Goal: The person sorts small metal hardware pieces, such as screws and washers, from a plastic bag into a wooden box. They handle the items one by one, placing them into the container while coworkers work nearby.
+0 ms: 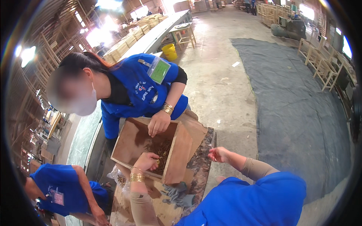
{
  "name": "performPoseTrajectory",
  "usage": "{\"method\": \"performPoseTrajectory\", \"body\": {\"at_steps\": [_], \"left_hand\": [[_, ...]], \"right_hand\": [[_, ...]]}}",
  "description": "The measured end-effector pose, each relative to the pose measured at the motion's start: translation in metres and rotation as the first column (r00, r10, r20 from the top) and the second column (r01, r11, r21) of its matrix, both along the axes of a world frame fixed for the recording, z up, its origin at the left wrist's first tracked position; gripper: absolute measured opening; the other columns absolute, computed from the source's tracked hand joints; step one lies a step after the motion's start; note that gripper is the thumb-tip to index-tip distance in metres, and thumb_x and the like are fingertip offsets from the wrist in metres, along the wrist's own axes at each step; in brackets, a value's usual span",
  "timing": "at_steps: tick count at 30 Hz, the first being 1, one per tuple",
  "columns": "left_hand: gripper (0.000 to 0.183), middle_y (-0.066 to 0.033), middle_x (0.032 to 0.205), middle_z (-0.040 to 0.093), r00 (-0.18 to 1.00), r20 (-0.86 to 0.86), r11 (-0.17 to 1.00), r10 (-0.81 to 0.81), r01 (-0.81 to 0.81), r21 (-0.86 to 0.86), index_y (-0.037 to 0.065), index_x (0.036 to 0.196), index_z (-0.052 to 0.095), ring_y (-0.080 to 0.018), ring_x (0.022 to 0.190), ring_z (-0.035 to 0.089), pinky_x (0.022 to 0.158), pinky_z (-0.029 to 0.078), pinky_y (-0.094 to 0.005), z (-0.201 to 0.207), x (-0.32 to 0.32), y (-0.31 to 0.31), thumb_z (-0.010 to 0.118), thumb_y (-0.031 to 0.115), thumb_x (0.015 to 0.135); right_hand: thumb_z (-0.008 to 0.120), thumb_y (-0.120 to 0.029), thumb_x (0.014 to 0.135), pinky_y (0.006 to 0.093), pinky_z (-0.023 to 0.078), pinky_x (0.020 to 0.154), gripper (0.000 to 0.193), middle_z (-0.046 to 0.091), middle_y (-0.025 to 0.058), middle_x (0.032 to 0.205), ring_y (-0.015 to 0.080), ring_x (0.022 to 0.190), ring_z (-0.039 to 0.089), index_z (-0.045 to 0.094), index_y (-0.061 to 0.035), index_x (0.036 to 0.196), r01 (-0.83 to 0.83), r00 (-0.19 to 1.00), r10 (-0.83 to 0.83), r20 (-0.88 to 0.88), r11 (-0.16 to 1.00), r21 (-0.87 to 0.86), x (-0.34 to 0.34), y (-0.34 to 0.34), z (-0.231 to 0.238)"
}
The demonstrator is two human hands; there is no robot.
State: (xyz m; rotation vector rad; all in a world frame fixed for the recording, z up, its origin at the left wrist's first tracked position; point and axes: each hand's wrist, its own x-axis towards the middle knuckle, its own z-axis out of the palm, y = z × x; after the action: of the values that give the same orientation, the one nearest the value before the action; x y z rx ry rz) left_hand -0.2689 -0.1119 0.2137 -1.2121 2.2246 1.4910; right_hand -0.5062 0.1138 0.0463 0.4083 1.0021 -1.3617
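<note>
A plywood box (180,152) stands tilted in view on the work surface, with many small brass-coloured metal pieces (163,148) scattered over its bottom. My left hand (145,162), a gold bracelet at its wrist, reaches over the box's near wall. Its fingers are curled round a small brass-coloured metal piece (157,161). To the right of the box, my right hand (218,154) hangs in the air with fingertips pinched together; what they hold, if anything, is too small to name. A co-worker's hand (159,123) dips into the box from the far side.
Grey gloves (178,194) lie on the wooden surface before the box, and a clear plastic bag (117,176) is at its left. The co-worker (141,83) leans over the far side. Another person (64,188) works at lower left. A dark sheet (290,101) covers floor at right.
</note>
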Motion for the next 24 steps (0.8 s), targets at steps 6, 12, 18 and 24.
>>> {"method": "performPoseTrajectory", "body": {"at_steps": [6,12,18,24], "left_hand": [[0.009,-0.0116,0.065,0.062,0.975,-0.156,0.987,0.16,-0.163,-0.004,-0.003,0.081,0.054,-0.0122,0.049,0.055,0.04,0.042,-0.0216,0.011,0.002,0.003,0.054,0.006,0.08],[0.01,-0.0119,0.072,0.062,0.825,-0.444,0.937,0.35,-0.298,0.184,-0.001,0.086,0.055,-0.0117,0.055,0.056,0.048,0.047,-0.0205,0.041,0.026,0.013,0.053,0.007,0.082],[0.011,-0.0123,0.076,0.062,0.686,-0.584,0.901,0.434,-0.323,0.289,-0.001,0.091,0.054,-0.0133,0.061,0.059,0.056,0.051,-0.0224,0.066,0.036,0.042,0.052,0.006,0.083],[0.011,-0.0081,0.072,0.061,0.718,-0.56,0.907,0.413,-0.272,0.321,0.001,0.09,0.054,-0.0109,0.057,0.057,0.049,0.045,-0.0199,0.052,0.036,0.044,0.054,0.01,0.084]], "right_hand": [[0.043,-0.017,0.085,0.0262,0.027,0.031,0.017,0.048,0.0057,0.056,0.0125,0.037,0.038,0.049,-0.0042,0.075,-0.532,0.808,0.581,-0.097,0.791,0.302,-0.004,0.049,-0.072],[0.05,-0.011,0.08,0.0269,0.032,0.036,0.011,0.054,0.0067,0.065,0.0125,0.045,0.046,0.051,-0.0031,0.087,-0.48,0.698,0.625,-0.35,0.771,0.419,-0.018,0.064,-0.053],[0.052,-0.004,0.081,0.0209,0.042,0.046,0.019,0.061,0.0118,0.09,0.0106,0.061,0.056,0.049,-0.0015,0.099,-0.458,0.807,0.306,-0.505,0.864,-0.208,-0.035,0.037,0.057],[0.056,-0.015,0.081,0.0209,0.039,0.059,0.015,0.058,0.004,0.081,0.0067,0.071,0.052,0.057,-0.0036,0.09,-0.616,0.621,0.199,-0.758,0.721,-0.315,0.004,-0.013,0.166]]}}
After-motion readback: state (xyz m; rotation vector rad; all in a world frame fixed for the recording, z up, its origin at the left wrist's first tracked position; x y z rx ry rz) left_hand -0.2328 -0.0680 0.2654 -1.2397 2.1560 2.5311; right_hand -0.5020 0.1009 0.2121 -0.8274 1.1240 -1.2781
